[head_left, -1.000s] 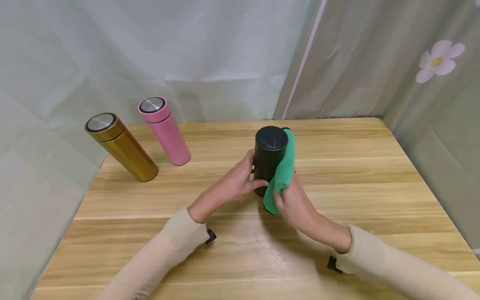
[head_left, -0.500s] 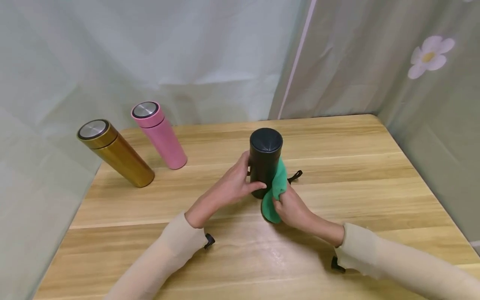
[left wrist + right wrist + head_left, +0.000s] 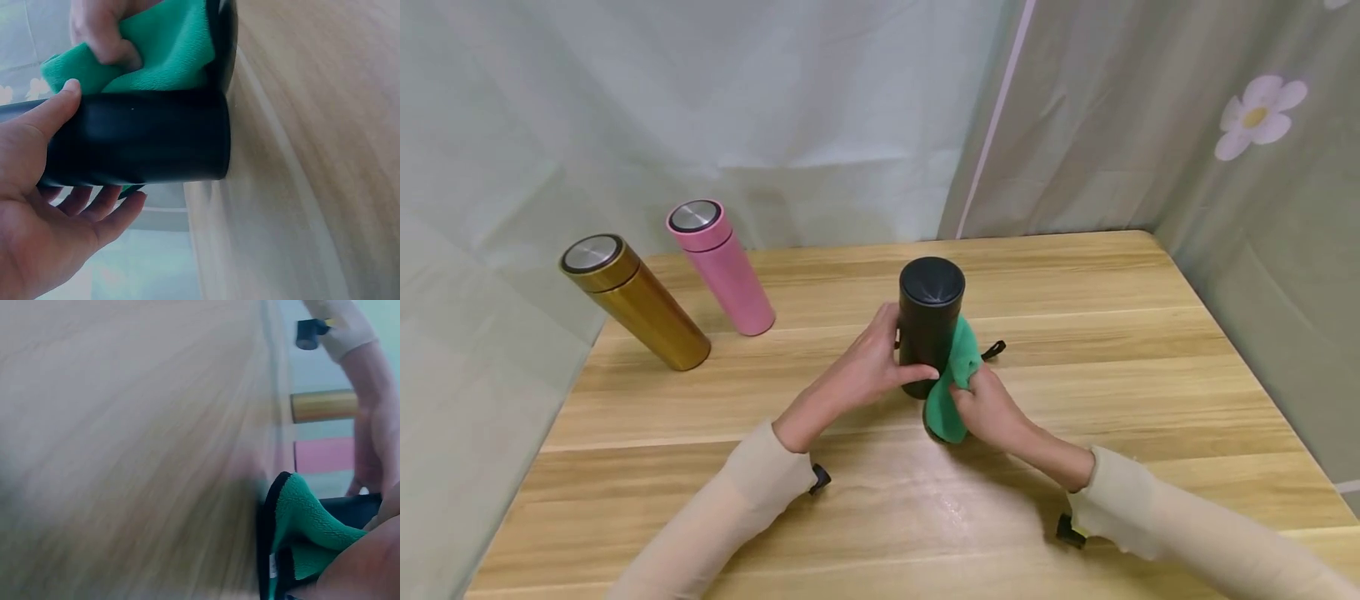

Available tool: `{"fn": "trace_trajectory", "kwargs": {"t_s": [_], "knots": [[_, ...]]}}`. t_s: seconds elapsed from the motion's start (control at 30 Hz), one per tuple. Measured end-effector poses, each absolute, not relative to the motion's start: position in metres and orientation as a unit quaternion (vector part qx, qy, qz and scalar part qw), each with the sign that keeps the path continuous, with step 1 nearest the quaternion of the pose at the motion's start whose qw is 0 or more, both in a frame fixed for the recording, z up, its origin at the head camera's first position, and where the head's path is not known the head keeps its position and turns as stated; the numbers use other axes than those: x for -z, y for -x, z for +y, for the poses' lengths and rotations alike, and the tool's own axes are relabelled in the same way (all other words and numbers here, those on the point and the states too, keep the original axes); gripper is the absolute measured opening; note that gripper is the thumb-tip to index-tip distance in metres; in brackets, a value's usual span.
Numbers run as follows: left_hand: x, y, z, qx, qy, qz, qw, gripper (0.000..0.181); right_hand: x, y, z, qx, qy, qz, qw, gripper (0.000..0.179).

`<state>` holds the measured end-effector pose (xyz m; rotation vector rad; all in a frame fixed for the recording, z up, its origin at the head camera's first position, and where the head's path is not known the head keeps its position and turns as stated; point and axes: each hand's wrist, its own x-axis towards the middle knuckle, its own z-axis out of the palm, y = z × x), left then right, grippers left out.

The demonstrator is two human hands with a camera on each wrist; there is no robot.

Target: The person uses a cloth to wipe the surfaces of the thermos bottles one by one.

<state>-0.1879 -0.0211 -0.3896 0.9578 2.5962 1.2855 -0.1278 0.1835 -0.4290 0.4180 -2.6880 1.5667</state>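
Note:
A black thermos bottle (image 3: 923, 333) stands upright near the middle of the wooden table. My left hand (image 3: 865, 362) grips it from the left, thumb across the front and fingers curled round the far side, as the left wrist view also shows. On the bottle's right, my right hand (image 3: 992, 408) holds a bunched green cloth (image 3: 951, 404) with dark edging against its lower side. A black loop (image 3: 994, 349) sticks out beyond that hand. In the right wrist view the cloth (image 3: 306, 515) hangs in folds beside the bottle; most of the right hand's fingers are hidden there.
At the table's back left stand a gold thermos bottle (image 3: 643, 308) and a pink thermos bottle (image 3: 726, 275), both with silver-topped lids. A pale curtain (image 3: 775, 125) hangs behind the wooden table (image 3: 1112, 333). Dark wrist devices show at both sleeves.
The right hand and green cloth have come down from the bottle's upper right side to its lower part, and the black loop has come into view. The left hand keeps its grip.

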Motion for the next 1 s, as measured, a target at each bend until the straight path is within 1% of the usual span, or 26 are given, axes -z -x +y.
{"fn": "trace_trajectory", "kwargs": {"t_s": [0.1, 0.17, 0.23, 0.33, 0.5, 0.57, 0.77, 0.87, 1.0], "knots": [[0.392, 0.188, -0.019, -0.437, -0.302, 0.846, 0.045, 0.091, 0.424, 0.126, 0.186, -0.538, -0.138, -0.831, -0.012, 0.061], [0.393, 0.188, -0.018, -0.447, -0.297, 0.843, 0.048, 0.091, 0.419, 0.124, 0.187, -0.563, -0.139, -0.815, -0.022, 0.065], [0.393, 0.188, -0.018, -0.452, -0.297, 0.839, 0.053, 0.091, 0.414, 0.122, 0.188, -0.577, -0.133, -0.805, -0.031, 0.066], [0.391, 0.189, -0.02, -0.461, -0.307, 0.829, 0.075, 0.094, 0.406, 0.119, 0.188, -0.592, -0.118, -0.797, -0.029, 0.065], [0.38, 0.192, -0.026, -0.501, -0.338, 0.789, 0.106, 0.087, 0.393, 0.115, 0.186, -0.605, -0.103, -0.79, -0.017, 0.068], [0.373, 0.194, -0.03, -0.514, -0.352, 0.775, 0.11, 0.083, 0.389, 0.114, 0.185, -0.607, -0.103, -0.788, -0.015, 0.068], [0.363, 0.199, -0.036, -0.518, -0.381, 0.755, 0.126, 0.08, 0.376, 0.11, 0.186, -0.605, -0.103, -0.789, -0.013, 0.064], [0.362, 0.198, -0.036, -0.527, -0.37, 0.754, 0.129, 0.08, 0.37, 0.108, 0.186, -0.607, -0.115, -0.786, -0.004, 0.065], [0.362, 0.196, -0.033, -0.539, -0.346, 0.759, 0.117, 0.08, 0.363, 0.106, 0.187, -0.605, -0.132, -0.785, 0.017, 0.067]]}}
